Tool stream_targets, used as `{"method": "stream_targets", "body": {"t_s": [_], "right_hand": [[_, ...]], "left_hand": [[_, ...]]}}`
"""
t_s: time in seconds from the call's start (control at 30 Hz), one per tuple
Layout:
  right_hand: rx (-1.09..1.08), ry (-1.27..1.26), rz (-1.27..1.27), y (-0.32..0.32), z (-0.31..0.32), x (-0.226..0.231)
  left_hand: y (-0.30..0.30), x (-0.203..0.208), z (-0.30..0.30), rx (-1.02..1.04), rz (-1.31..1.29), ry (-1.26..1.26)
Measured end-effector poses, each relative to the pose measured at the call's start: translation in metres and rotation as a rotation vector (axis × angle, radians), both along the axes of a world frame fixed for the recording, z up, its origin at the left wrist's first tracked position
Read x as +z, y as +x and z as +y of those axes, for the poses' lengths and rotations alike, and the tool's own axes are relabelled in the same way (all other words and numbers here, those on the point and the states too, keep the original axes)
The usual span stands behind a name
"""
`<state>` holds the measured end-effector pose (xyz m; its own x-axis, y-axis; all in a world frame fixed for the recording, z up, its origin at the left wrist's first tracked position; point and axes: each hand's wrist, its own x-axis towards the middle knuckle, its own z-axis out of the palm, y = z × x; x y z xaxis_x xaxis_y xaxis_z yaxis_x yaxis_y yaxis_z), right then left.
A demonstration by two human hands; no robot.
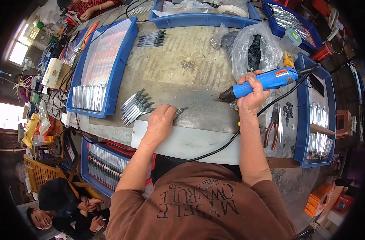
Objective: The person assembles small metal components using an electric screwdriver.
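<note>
In my right hand is a blue electric screwdriver, fingers wrapped round its body. Its black nose points left over the worktable, and a black cable leaves its rear end. My left hand rests near the table's front edge, closed on a slim metal rod with a dark end fitting; most of the rod is hidden under the fingers. Just left of that hand lies a pile of similar silver rods with dark ends. Another small stack of them sits farther back.
Red-handled pliers and small dark parts lie at right. Behind my right hand is a clear bag of black pieces. Blue trays of rods flank the table. A black cable crosses the front. A person sits at lower left.
</note>
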<state>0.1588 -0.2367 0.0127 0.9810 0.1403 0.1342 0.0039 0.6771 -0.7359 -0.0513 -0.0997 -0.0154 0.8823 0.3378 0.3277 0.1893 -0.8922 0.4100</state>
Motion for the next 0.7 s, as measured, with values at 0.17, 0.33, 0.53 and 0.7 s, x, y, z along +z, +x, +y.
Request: {"method": "stream_targets", "body": {"t_s": [0.17,0.33,0.53,0.7], "right_hand": [[-0.011,0.039,0.031,-0.0018,0.0012,0.0024],[0.002,-0.006,0.0,-0.0004,-0.0004,0.0001],[0.005,-0.001,0.0,-0.0001,0.0005,-0.0003],[0.004,0.019,0.012,0.0,0.0008,0.0005]], "left_hand": [[-0.0003,-0.003,0.0034,-0.01,0.01,-0.078],[0.0007,-0.0018,0.0061,0.007,0.003,-0.224],[0.0001,-0.0036,0.0077,-0.018,-0.008,-0.238],[0.0007,-0.0013,0.0065,-0.026,0.026,-0.243]]}}
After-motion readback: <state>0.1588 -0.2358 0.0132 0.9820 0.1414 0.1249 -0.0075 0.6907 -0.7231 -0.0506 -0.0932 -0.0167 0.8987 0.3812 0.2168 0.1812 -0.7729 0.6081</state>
